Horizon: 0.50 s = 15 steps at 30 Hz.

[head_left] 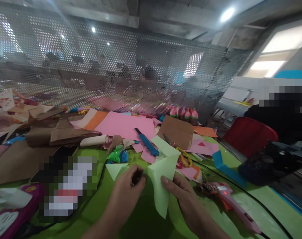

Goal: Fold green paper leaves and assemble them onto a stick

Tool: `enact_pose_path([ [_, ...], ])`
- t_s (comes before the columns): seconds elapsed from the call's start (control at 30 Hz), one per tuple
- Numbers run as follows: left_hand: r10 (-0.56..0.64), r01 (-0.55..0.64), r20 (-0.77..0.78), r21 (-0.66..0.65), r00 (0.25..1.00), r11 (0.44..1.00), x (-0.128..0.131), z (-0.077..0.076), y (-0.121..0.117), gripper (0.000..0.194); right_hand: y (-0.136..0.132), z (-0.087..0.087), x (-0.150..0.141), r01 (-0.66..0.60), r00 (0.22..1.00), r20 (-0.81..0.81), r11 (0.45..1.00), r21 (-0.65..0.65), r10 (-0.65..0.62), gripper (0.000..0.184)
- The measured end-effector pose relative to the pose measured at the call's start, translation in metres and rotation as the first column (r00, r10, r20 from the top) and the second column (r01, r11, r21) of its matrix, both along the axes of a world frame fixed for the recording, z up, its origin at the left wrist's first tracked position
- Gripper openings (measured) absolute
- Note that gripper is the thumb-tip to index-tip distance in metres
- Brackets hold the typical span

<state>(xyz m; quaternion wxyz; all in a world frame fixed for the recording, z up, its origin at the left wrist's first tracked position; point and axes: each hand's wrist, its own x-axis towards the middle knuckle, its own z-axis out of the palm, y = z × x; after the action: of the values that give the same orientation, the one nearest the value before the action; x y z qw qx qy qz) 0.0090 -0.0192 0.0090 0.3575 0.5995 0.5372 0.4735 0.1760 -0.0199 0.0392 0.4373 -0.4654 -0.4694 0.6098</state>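
Between left grip (129, 183) and right grip (183, 193): pale green paper (163, 169), pinched by both.

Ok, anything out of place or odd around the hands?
Mostly clutter, but two things: the blue utility knife lies across pink paper with its blade apparently out, and the pink glue gun lies with a red light lit, its front end close to paper scraps.

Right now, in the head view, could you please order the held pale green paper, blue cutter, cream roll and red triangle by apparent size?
1. Pale green paper
2. Blue cutter and cream roll: too alike to rank
3. Red triangle
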Motion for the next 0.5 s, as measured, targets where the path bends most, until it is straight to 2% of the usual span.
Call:
enact_pose_path([
  [0.1,-0.034,0.034,-0.003,-0.011,0.999,0.999,-0.0011,0.0027,-0.0008,0.008,0.0005,0.0012,0.002,0.03,0.998,-0.047,0.999,0.013,-0.029,0.036],
  [0.23,-0.071,0.071,-0.061,-0.004,0.996,0.997,-0.0017,0.0046,-0.0022,0.012,0.0018,0.0004,0.0036,-0.032,0.999,-0.023,0.999,-0.038,0.031,0.03],
  [0.37,-0.016,0.019,-0.155,0.022,0.988,1.0,-0.0021,0.0048,-0.0037,0.013,0.0024,-0.0015,0.0023,-0.032,0.999,-0.009,0.997,-0.067,0.031,0.03],
  [0.5,0.041,-0.021,-0.212,0.096,0.976,0.995,-0.0005,0.006,-0.005,0.011,0.0015,-0.0048,-0.0002,-0.017,0.996,-0.087,0.994,-0.105,0.008,0.029],
])
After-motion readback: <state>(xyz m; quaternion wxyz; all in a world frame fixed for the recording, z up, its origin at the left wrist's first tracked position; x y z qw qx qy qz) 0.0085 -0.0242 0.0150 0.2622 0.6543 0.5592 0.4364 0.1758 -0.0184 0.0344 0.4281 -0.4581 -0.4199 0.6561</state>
